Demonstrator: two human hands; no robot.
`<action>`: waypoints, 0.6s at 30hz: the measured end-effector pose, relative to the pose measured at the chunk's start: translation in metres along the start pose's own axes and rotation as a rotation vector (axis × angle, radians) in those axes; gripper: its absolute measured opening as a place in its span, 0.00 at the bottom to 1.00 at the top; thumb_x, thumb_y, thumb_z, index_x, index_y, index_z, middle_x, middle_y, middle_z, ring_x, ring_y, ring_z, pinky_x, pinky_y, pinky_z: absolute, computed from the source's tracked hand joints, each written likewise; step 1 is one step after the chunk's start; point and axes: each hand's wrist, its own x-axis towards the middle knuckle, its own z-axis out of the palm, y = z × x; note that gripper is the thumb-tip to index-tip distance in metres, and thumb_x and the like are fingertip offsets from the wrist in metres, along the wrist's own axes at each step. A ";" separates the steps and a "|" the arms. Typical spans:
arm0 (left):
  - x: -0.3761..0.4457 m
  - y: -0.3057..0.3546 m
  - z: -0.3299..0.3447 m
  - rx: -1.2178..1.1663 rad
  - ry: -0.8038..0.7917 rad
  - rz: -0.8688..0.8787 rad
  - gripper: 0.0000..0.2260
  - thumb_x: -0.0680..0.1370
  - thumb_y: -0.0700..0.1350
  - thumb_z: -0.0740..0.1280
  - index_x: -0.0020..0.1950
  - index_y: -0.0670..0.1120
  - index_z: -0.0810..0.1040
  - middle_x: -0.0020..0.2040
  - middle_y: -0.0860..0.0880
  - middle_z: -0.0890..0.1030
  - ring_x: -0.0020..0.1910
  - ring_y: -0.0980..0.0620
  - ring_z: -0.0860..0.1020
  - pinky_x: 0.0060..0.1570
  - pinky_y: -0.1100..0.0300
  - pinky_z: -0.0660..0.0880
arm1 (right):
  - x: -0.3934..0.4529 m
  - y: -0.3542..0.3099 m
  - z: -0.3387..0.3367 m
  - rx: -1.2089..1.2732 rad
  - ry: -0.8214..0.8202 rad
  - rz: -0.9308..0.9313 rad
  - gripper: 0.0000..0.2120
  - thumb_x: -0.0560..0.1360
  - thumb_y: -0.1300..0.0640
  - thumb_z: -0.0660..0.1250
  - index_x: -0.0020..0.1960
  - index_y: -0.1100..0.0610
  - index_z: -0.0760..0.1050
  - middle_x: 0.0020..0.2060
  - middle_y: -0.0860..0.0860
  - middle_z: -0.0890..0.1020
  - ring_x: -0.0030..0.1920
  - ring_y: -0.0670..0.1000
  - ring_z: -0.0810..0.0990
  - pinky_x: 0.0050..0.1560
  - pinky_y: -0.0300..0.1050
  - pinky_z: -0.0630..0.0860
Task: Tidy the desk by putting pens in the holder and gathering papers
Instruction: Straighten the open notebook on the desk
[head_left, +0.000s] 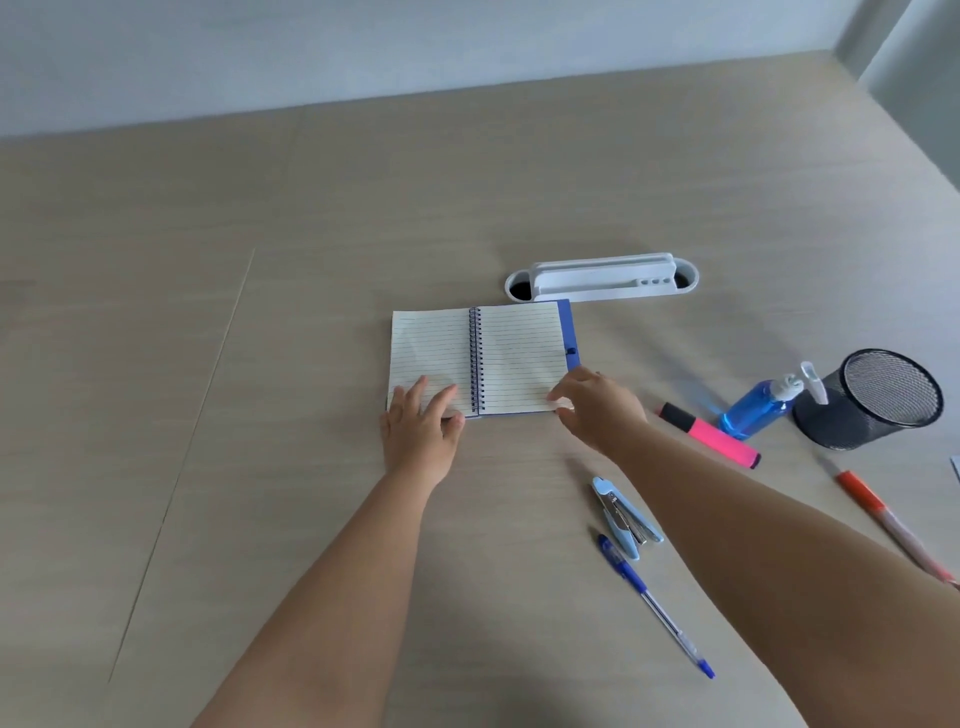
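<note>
An open spiral notebook (498, 348) with lined pages and a blue cover lies flat at the desk's middle. My left hand (421, 421) rests with spread fingers on the near corner of its left page. My right hand (592, 402) touches the near right corner of the right page, fingers bent at the page edge. A black mesh pen holder (878, 400) stands at the right. A pink highlighter (711, 435), a blue ballpoint pen (654, 605) and an orange pen (883, 514) lie loose on the desk.
A white desk cable tray (602, 280) sits just behind the notebook. A blue pump bottle (758, 410) leans beside the mesh holder. A light blue stapler (623, 517) lies near my right forearm. A paper corner (956, 467) shows at the right edge.
</note>
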 end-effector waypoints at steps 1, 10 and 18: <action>-0.002 0.003 -0.002 0.006 -0.002 -0.002 0.19 0.79 0.55 0.60 0.71 0.60 0.67 0.78 0.49 0.59 0.77 0.43 0.52 0.74 0.42 0.52 | -0.003 0.002 -0.002 0.042 0.004 -0.003 0.13 0.76 0.56 0.64 0.59 0.47 0.78 0.62 0.45 0.76 0.57 0.52 0.78 0.48 0.43 0.70; -0.083 0.064 0.008 -0.113 -0.130 0.552 0.20 0.74 0.48 0.67 0.66 0.55 0.75 0.69 0.49 0.72 0.68 0.45 0.70 0.67 0.47 0.66 | -0.086 0.057 -0.028 0.092 -0.062 0.099 0.17 0.72 0.59 0.70 0.60 0.48 0.78 0.55 0.49 0.82 0.52 0.49 0.79 0.51 0.39 0.74; -0.088 0.116 0.013 -0.040 -0.214 0.749 0.24 0.73 0.38 0.64 0.68 0.53 0.73 0.70 0.51 0.72 0.66 0.47 0.71 0.65 0.49 0.68 | -0.133 0.082 -0.012 0.154 0.006 0.356 0.16 0.72 0.56 0.71 0.60 0.53 0.78 0.54 0.53 0.82 0.50 0.53 0.79 0.51 0.46 0.77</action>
